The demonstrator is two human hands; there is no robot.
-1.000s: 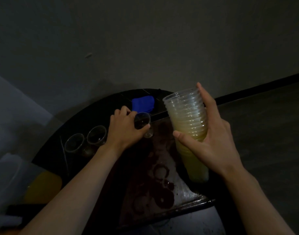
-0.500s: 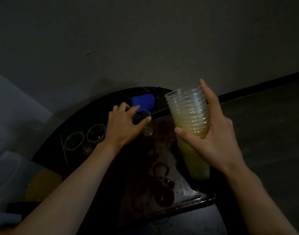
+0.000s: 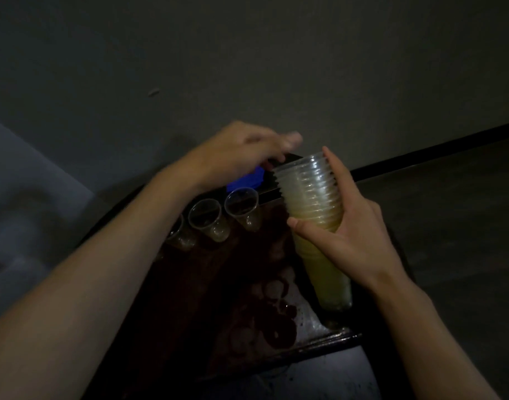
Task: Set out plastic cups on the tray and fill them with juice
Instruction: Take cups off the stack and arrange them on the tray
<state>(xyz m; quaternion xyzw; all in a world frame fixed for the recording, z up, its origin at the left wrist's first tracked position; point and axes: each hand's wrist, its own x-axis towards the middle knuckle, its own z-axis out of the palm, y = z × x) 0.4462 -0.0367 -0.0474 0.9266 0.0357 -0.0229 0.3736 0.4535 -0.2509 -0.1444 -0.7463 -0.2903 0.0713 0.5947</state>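
Over the tray (image 3: 305, 346) — right hand (image 3: 354, 241) grips the cup stack (image 3: 308, 192); left hand (image 3: 241, 151) hovers blurred beside its rim, grip unclear. Three cups (image 3: 205, 216) stand along the far edge.

Two bare hands are in view: the left hand (image 3: 241, 151) and the right hand (image 3: 348, 241). The right hand grips one stack of nested plastic cups (image 3: 311, 197). Its rims sit too close together for an exact count, though about ten ridges show above the thumb. Three single plastic cups stand below the left hand: the nearest cup (image 3: 241, 202), just beside the stack, a middle cup (image 3: 205, 216) next to it, and a third cup (image 3: 179, 236) half hidden behind the left forearm. One tray (image 3: 319, 342) lies under both hands. One blue object (image 3: 247, 181) shows beneath the left hand.
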